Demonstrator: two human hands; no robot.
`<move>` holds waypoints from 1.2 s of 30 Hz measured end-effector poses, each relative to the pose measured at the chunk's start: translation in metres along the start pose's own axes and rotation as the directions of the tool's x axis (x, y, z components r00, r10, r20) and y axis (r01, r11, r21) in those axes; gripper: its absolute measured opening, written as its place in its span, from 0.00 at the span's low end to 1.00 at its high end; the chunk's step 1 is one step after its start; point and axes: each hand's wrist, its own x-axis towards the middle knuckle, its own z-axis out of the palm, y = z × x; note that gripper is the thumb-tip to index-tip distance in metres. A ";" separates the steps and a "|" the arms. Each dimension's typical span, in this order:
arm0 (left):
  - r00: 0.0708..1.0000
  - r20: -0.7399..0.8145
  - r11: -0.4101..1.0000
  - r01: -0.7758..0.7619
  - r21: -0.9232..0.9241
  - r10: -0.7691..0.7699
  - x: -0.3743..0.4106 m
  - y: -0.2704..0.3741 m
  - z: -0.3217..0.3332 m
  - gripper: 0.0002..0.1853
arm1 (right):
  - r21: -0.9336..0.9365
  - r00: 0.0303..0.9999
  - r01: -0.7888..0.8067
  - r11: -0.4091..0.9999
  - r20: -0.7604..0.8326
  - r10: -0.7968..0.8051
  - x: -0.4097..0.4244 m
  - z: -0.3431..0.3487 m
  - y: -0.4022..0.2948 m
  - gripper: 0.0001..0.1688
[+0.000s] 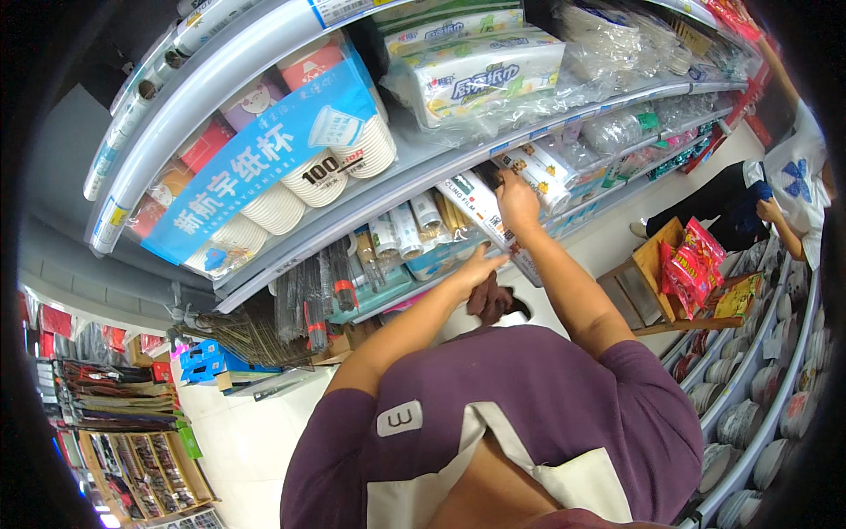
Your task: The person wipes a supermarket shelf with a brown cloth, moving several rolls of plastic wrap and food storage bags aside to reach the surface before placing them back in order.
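Observation:
A long white cling film box [470,205] juts out at a slant from the lower shelf. My right hand [519,198] reaches over its right side, between it and the wrapped rolls [538,175]; its fingertips are partly hidden, so its hold is unclear. Beside the box's left edge, near its outer end, my left hand [481,268] has its fingers spread, with nothing seen held in them. Just below that hand is a dark brown object [489,301] that I cannot identify. More wrapped rolls [423,211] lie on the shelf to the left.
Above are packed paper cups [294,188], tissue packs [489,76] and the upper shelf's edge [456,162]. Bundled skewers [317,291] hang at lower left. A wooden stand [651,264] holds red packets [694,264] at right. Another person [793,178] stands beyond, near shelves of stacked dishes [740,423].

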 end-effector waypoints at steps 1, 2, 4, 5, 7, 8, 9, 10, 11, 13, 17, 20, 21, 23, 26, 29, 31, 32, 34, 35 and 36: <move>0.998 -0.039 0.983 0.036 -0.180 -0.044 0.006 0.003 0.008 0.34 | 0.023 1.000 -0.028 0.999 0.011 0.028 -0.003 0.000 0.003 0.14; 0.999 0.002 0.969 0.043 -0.244 -0.044 0.013 0.006 0.011 0.29 | 0.085 0.995 -0.086 0.993 0.058 0.081 -0.006 -0.004 0.003 0.14; 0.997 0.046 0.931 0.078 -0.357 -0.066 0.018 0.009 0.018 0.21 | 0.116 0.984 -0.111 0.987 0.152 0.093 -0.015 -0.013 0.013 0.16; 0.999 0.033 0.934 0.022 -0.357 -0.011 0.017 0.006 0.023 0.20 | 0.176 0.979 -0.091 0.980 0.194 0.056 -0.019 -0.023 0.017 0.17; 0.995 0.003 0.933 -0.093 -0.348 0.100 0.012 0.002 0.032 0.19 | 0.306 0.965 0.053 0.951 0.228 -0.127 -0.029 -0.057 0.026 0.19; 0.998 -0.008 0.923 -0.055 -0.381 0.056 0.003 0.010 0.035 0.21 | 0.374 0.948 0.113 0.921 0.236 -0.213 -0.036 -0.075 0.030 0.20; 0.999 -0.017 0.908 -0.054 -0.415 0.051 -0.005 0.024 0.037 0.22 | 0.381 0.929 0.080 0.921 0.306 -0.208 -0.041 -0.091 0.035 0.22; 0.999 -0.023 0.893 -0.053 -0.448 0.048 -0.010 0.041 0.040 0.23 | 0.383 0.905 0.048 0.922 0.373 -0.202 -0.045 -0.109 0.039 0.23; 0.998 -0.031 0.875 -0.056 -0.481 0.047 -0.009 0.053 0.037 0.24 | 0.384 0.876 0.018 0.923 0.439 -0.200 -0.049 -0.122 0.040 0.24; 0.996 -0.072 0.936 -0.065 -0.345 0.043 0.016 0.059 0.015 0.24 | 0.411 0.887 0.087 0.908 0.383 -0.259 -0.055 -0.142 0.032 0.25; 0.949 -0.263 0.952 -0.229 -0.204 0.172 0.025 0.102 -0.006 0.24 | 0.440 0.961 0.170 0.882 0.122 -0.247 -0.059 -0.145 0.026 0.26; 0.838 -0.452 0.917 -0.387 -0.099 0.305 0.001 0.106 0.005 0.24 | 0.653 0.978 -0.006 0.758 0.160 -0.131 -0.061 -0.141 0.034 0.24; 0.803 -0.490 0.906 -0.418 -0.058 0.339 -0.008 0.102 0.007 0.25 | 0.729 0.972 -0.087 0.679 0.212 -0.103 -0.062 -0.137 0.039 0.24; 0.787 -0.490 0.874 -0.476 -0.095 0.375 -0.018 0.089 0.011 0.25 | 0.754 0.937 -0.144 0.641 0.312 -0.156 -0.070 -0.127 0.048 0.26; 0.784 -0.492 0.837 -0.516 -0.181 0.378 -0.032 0.086 0.022 0.23 | 0.728 0.872 -0.093 0.679 0.389 -0.298 -0.079 -0.123 0.030 0.34; 0.759 -0.475 0.786 -0.586 -0.199 0.446 -0.049 0.095 0.036 0.23 | 0.748 0.798 -0.059 0.661 0.433 -0.420 -0.089 -0.108 0.010 0.40; 0.730 -0.424 0.757 -0.638 -0.141 0.536 -0.054 0.087 0.034 0.25 | 0.712 0.743 -0.222 0.667 0.566 -0.357 -0.097 -0.096 0.005 0.37; 0.783 -0.351 0.774 -0.600 -0.204 0.514 -0.063 0.085 0.032 0.27 | 0.779 0.747 -0.383 0.496 0.577 -0.330 -0.105 -0.078 0.010 0.31; 0.699 -0.391 0.714 -0.687 -0.136 0.598 -0.076 0.066 0.020 0.27 | 0.801 0.798 -0.291 0.523 0.505 -0.330 -0.100 -0.074 0.002 0.23; 0.637 -0.443 0.674 -0.733 -0.092 0.631 -0.080 0.048 0.010 0.25 | 0.802 0.811 -0.316 0.506 0.505 -0.295 -0.097 -0.083 -0.008 0.21; 0.676 -0.438 0.747 -0.664 -0.013 0.593 -0.086 0.024 -0.002 0.23 | 0.820 0.812 -0.295 0.490 0.485 -0.324 -0.092 -0.094 -0.014 0.23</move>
